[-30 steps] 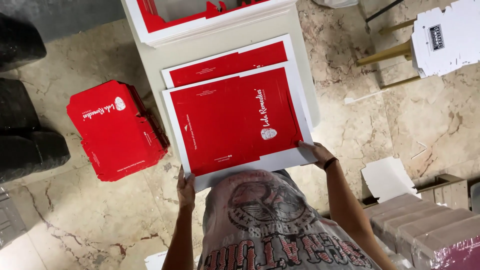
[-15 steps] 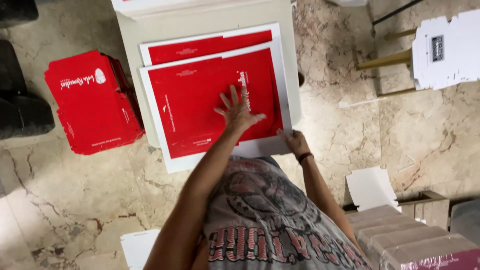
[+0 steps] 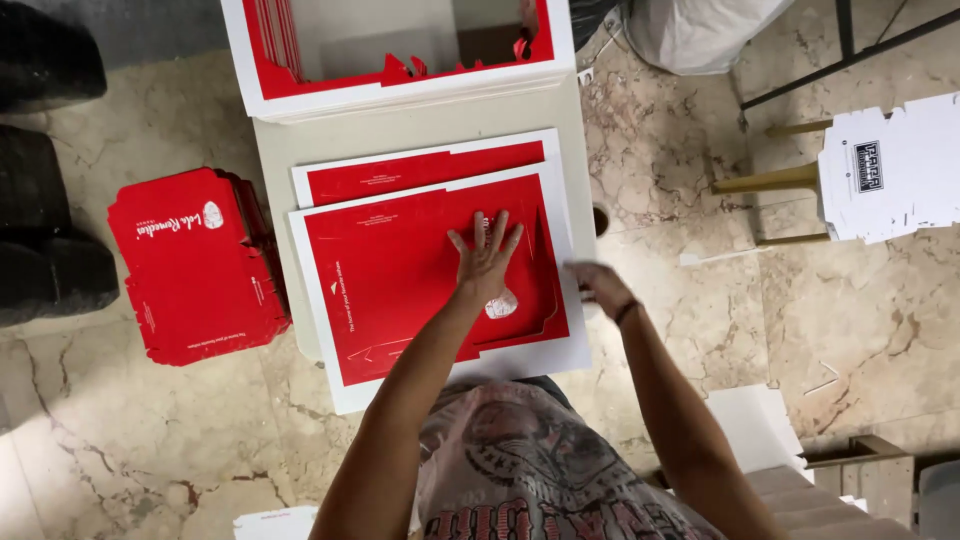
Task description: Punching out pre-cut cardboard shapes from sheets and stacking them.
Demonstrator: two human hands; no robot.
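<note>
Red card sheet (image 3: 400, 280) with white border lies flat on the pale bench (image 3: 420, 135), overlapping a second red sheet (image 3: 420, 170) behind it. Stack of folded red boxes (image 3: 195, 265) sits on the floor beside the bench. Left hand (image 3: 487, 262) open, fingers spread, pressed flat on the sheet. Right hand (image 3: 597, 285) at the sheet's right edge, blurred; grip cannot be told.
</note>
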